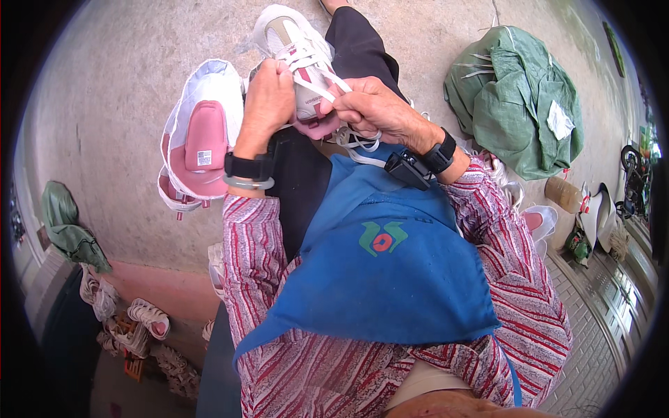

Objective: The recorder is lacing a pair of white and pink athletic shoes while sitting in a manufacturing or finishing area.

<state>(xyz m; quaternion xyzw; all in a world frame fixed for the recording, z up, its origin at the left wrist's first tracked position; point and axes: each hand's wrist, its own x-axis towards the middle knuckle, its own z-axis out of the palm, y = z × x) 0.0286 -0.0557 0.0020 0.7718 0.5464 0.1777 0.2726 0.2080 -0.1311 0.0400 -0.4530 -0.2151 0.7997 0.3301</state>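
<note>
A white sneaker [296,52] with beige and pink-red trim and a pink lining rests between my legs, toe pointing away. My left hand [270,101] is closed at its left side by the eyelets; what its fingertips pinch is hidden. My right hand [380,111] grips a white shoelace [317,87] that stretches across the tongue from the eyelets. Loose lace loops [359,145] hang below the right hand over a blue apron [376,279]. Left of the sneaker lie white shoe uppers [217,90] nested together, with a pink insole [207,136] inside.
A green woven sack [512,97] sits at the right on the concrete floor [125,132]. Another green sack [66,226] is at the left. Several laced shoes [150,317] are heaped at lower left. More shoe parts [540,223] lie beside my right elbow.
</note>
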